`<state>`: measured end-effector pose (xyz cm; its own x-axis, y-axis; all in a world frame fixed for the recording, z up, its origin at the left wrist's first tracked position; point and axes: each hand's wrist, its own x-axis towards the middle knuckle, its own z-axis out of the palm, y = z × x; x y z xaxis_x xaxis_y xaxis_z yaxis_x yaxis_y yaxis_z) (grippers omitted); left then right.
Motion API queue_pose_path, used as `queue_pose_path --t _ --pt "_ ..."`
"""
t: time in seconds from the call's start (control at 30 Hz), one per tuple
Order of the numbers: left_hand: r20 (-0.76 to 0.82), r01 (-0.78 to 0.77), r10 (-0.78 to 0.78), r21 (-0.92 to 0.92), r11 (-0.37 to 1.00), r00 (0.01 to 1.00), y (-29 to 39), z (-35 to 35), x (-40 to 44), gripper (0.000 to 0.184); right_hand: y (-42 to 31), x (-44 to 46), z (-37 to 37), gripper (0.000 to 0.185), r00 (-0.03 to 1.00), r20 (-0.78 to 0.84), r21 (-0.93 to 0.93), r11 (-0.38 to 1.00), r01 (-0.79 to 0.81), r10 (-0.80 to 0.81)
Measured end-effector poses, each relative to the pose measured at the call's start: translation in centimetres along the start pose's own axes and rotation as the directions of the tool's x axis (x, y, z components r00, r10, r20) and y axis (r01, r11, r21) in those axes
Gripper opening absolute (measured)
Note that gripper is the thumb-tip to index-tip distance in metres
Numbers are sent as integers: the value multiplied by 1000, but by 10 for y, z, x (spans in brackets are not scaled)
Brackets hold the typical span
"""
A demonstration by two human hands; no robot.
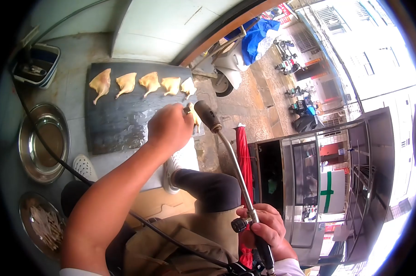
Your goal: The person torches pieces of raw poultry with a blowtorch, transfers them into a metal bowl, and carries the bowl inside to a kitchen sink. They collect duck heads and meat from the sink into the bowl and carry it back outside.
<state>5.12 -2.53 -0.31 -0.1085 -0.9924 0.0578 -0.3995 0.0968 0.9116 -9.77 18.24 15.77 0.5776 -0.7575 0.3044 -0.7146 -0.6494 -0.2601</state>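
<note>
My right hand (265,227) grips the dark handle of a gas torch (235,158) beside its black valve knob. The torch's metal tube slants up and left to a cylindrical nozzle. My left hand (170,128) is closed in a fist right by the nozzle, around what looks like a lighter (187,110); only its small metallic tip shows. No flame is visible. Several raw poultry legs (149,83) lie in a row along the far side of a dark wet board (120,120). Another leg (196,118) lies by my left hand, partly hidden behind it and the nozzle.
A steel basin (66,143) is on the floor at left, below a basket (51,76) of items. Lower left, a bowl (24,216) contains pale sticklike pieces. A black hose (180,252) crosses my lap. Beyond the doorway are a scooter (231,66) and a metal-framed stall (288,184).
</note>
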Motion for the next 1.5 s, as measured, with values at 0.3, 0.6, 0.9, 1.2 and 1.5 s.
queue_pose_path --t 0.3,0.6,0.9,1.2,1.5 --pt "-56 -26 22 -73 997 998 -4 2 0 29 -5 -1 -2 47 1000 -1 1 1000 -18 18" --pt "-70 -53 49 -67 996 996 0 -1 -3 26 -4 -5 -5 45 1000 -7 -2 1000 -1 1" --pt "-141 -130 121 -54 990 983 -2 2 -2 29 -7 -3 -8 43 1000 6 -20 1000 -9 9" --pt "-145 -137 124 -83 987 982 -3 3 -2 28 -6 -2 -8 44 1000 8 -27 1000 8 -7" --pt "-210 -202 184 -68 977 960 -9 7 -1 27 -3 -11 -12 39 993 -115 -108 994 -13 0"
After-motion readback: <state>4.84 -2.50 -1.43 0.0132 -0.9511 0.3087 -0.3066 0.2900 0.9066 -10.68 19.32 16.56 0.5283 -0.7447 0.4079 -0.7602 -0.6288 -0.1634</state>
